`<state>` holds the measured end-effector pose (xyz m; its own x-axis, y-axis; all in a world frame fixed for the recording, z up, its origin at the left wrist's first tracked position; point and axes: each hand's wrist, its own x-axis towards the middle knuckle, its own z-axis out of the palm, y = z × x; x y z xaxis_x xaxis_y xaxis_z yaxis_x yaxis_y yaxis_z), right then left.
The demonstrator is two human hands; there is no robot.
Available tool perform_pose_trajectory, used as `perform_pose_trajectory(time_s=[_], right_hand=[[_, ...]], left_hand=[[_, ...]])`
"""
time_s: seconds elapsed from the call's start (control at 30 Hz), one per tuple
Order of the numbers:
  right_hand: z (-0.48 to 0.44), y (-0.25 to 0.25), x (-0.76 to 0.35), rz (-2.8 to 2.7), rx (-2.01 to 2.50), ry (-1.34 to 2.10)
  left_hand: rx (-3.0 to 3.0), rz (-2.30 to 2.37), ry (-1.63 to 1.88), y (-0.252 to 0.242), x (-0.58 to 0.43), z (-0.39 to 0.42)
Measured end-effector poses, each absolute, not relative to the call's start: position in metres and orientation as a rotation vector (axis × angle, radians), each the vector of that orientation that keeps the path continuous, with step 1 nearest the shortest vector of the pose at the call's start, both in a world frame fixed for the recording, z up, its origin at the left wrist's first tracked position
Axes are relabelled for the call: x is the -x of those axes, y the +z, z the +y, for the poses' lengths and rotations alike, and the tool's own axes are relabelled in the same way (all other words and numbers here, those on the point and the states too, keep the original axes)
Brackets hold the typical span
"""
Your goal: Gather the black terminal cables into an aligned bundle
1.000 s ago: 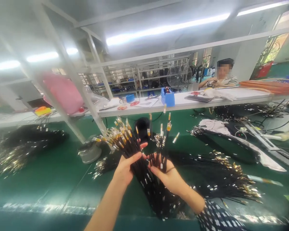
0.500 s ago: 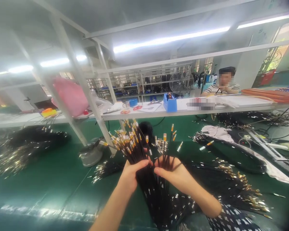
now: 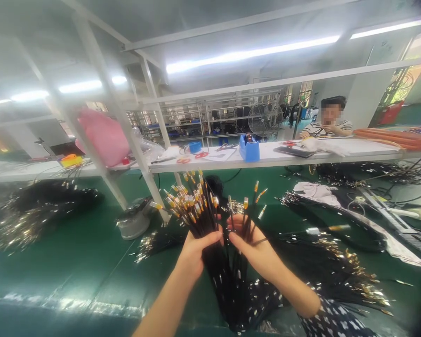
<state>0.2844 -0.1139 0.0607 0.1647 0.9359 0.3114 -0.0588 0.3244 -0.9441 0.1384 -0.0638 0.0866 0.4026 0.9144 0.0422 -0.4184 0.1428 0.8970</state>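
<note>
My left hand (image 3: 198,250) is closed round a thick bundle of black cables (image 3: 207,222). Their metal connectors, many with orange-yellow parts, fan out above the fist. Close beside it, my right hand (image 3: 254,248) grips a smaller group of black cables (image 3: 244,225), whose connector ends spread upward and to the right. One cable sticks out sideways, its silver and orange end (image 3: 326,229) blurred. Both bunches hang down below the hands toward a dark heap of cables (image 3: 263,299). The thumbs lie across the cables and hide part of them.
Cable piles lie at right (image 3: 354,271) and far left (image 3: 24,220) on the green table (image 3: 91,281). A grey round-based object (image 3: 135,224) stands left. On the white shelf (image 3: 210,164) sit a blue tape dispenser (image 3: 250,149) and a phone (image 3: 293,151). Behind it is another person (image 3: 328,128).
My right hand still holds its group, now spread differently, with one cable swung lower at the right. My left hand keeps its bundle, and the view has shifted slightly.
</note>
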Motion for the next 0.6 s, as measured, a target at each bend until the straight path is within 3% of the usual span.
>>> perform_pose_trajectory(time_s=[0.6], right_hand=[[-0.124,0.11,-0.306,-1.756,1.356,0.717]], left_hand=[[-1.034,0.576,0.983,0.088,-0.134,-0.065]])
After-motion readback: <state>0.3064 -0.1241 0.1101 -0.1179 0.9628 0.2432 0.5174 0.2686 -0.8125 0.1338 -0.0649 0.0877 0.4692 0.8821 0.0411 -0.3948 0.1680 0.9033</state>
